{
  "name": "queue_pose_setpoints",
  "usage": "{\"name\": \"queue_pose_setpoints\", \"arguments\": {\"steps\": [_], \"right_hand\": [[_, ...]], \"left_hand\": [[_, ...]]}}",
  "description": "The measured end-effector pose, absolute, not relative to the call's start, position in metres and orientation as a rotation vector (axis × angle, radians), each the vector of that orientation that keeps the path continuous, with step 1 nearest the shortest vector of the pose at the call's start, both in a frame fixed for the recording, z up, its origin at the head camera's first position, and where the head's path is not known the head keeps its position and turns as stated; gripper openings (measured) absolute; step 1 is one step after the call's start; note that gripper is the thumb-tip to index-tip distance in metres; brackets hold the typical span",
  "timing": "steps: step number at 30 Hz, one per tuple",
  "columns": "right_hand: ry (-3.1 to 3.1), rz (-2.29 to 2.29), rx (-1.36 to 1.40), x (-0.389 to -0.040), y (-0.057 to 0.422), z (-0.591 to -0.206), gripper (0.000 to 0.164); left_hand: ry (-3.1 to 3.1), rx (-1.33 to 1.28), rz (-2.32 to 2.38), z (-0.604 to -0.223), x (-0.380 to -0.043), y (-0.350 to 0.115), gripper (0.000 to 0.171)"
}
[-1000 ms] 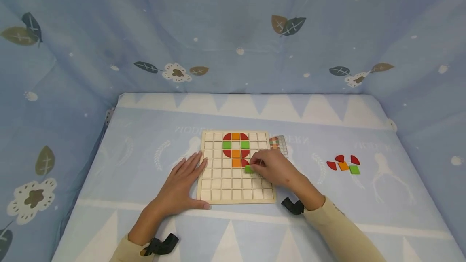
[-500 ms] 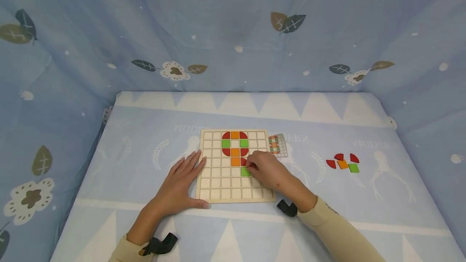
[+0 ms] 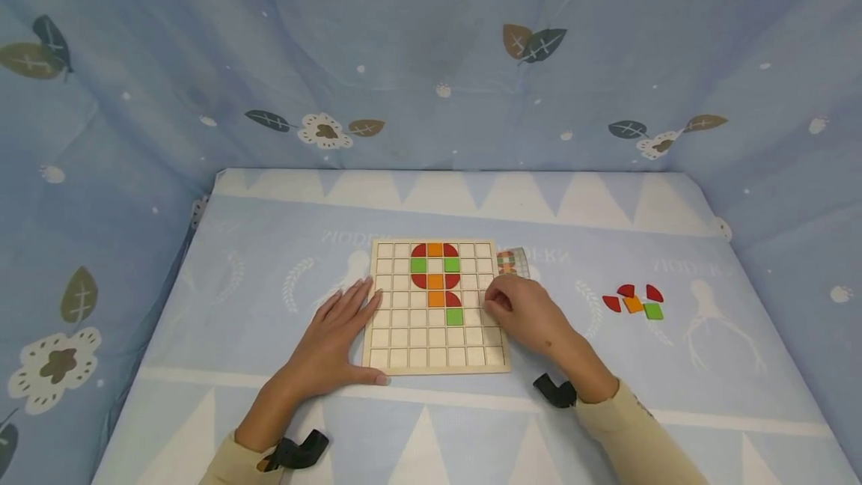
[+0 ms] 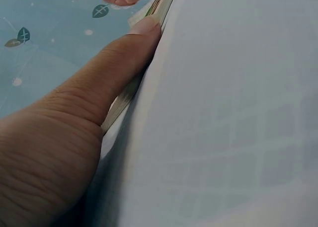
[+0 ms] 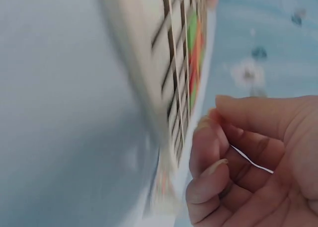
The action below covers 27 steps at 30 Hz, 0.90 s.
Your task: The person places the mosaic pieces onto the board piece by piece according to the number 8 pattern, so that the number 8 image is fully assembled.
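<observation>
A wooden grid board (image 3: 399, 338) lies on the table in the head view. In its cells sit red quarter-round tiles, orange squares and green squares; the lowest tile is a green square (image 3: 454, 316). My left hand (image 3: 330, 354) rests at the board's left side, fingers extended onto its edge and the thumb (image 4: 99, 68) along its front edge. Over the board's right edge is my right hand (image 3: 528, 313). The right wrist view shows its fingers (image 5: 206, 185) curled and the thumb tip close to the index fingertip, nothing visible between them.
A small pattern card (image 3: 513, 262) lies beside the board's upper right, partly covered by the right hand. Farther right are loose tiles: an orange square (image 3: 633, 304), a green square (image 3: 654, 311) and 3 red quarter-rounds. Blue patterned cloth (image 3: 431, 58) hangs behind and at both sides.
The green square, pinched in my right hand a second ago, now lies flat in a cell below the red quarter-round. That hand has let go and moved right. My left hand stays put.
</observation>
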State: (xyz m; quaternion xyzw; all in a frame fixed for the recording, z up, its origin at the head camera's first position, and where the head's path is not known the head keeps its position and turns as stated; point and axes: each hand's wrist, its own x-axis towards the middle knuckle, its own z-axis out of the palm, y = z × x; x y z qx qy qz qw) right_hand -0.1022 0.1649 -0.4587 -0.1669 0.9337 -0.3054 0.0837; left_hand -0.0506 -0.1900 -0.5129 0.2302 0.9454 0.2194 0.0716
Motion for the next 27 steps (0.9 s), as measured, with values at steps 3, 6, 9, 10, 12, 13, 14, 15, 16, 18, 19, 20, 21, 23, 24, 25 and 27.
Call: {"name": "queue_pose_setpoints", "arguments": {"steps": [3, 6, 9, 10, 12, 13, 14, 15, 16, 18, 19, 20, 21, 23, 24, 25, 27], "right_hand": [[2.834, -0.906, -0.411, -0.102, 0.191, -0.454, 0.005], [2.871, -0.873, -0.311, -0.101, 0.218, -0.449, 0.013], [2.925, -0.824, -0.225, -0.098, 0.245, -0.445, 0.019], [2.945, -0.817, -0.212, -0.096, 0.254, -0.445, 0.021], [2.989, -0.82, -0.198, -0.091, 0.27, -0.443, 0.022], [3.014, -0.822, -0.205, -0.089, 0.278, -0.442, 0.022], [3.038, -0.818, -0.209, -0.087, 0.285, -0.442, 0.023], [3.054, -0.823, -0.212, -0.086, 0.291, -0.442, 0.022], [3.069, -0.824, -0.214, -0.084, 0.297, -0.441, 0.022], [3.097, -0.811, -0.204, -0.082, 0.307, -0.441, 0.021], [3.102, -0.806, -0.19, -0.081, 0.311, -0.44, 0.021], [3.105, -0.802, -0.171, -0.08, 0.316, -0.44, 0.021], [3.103, -0.802, -0.146, -0.079, 0.32, -0.44, 0.021], [3.094, -0.79, -0.091, -0.077, 0.328, -0.44, 0.022], [3.082, -0.782, -0.055, -0.076, 0.331, -0.441, 0.022], [3.068, -0.777, -0.025, -0.076, 0.333, -0.441, 0.023], [3.041, -0.753, 0.019, -0.076, 0.337, -0.443, 0.022]], "left_hand": [[2.846, 0.686, 0.651, -0.512, -0.051, -0.19, 0.135], [2.845, 0.681, 0.656, -0.512, -0.05, -0.19, 0.135], [2.842, 0.674, 0.662, -0.512, -0.05, -0.189, 0.135], [2.842, 0.673, 0.66, -0.512, -0.05, -0.189, 0.135], [2.843, 0.673, 0.653, -0.513, -0.05, -0.188, 0.135], [2.845, 0.674, 0.651, -0.513, -0.05, -0.188, 0.135], [2.845, 0.672, 0.646, -0.513, -0.05, -0.188, 0.135], [2.846, 0.672, 0.641, -0.513, -0.05, -0.188, 0.135], [2.846, 0.671, 0.639, -0.513, -0.051, -0.188, 0.135], [2.844, 0.668, 0.64, -0.512, -0.051, -0.188, 0.136], [2.843, 0.666, 0.642, -0.512, -0.051, -0.188, 0.136], [2.841, 0.664, 0.645, -0.511, -0.051, -0.188, 0.136], [2.841, 0.665, 0.647, -0.511, -0.051, -0.188, 0.136], [2.84, 0.666, 0.649, -0.511, -0.051, -0.188, 0.136], [2.84, 0.666, 0.649, -0.511, -0.051, -0.188, 0.136], [2.839, 0.666, 0.649, -0.511, -0.051, -0.188, 0.136], [2.837, 0.665, 0.643, -0.512, -0.051, -0.188, 0.136]]}}
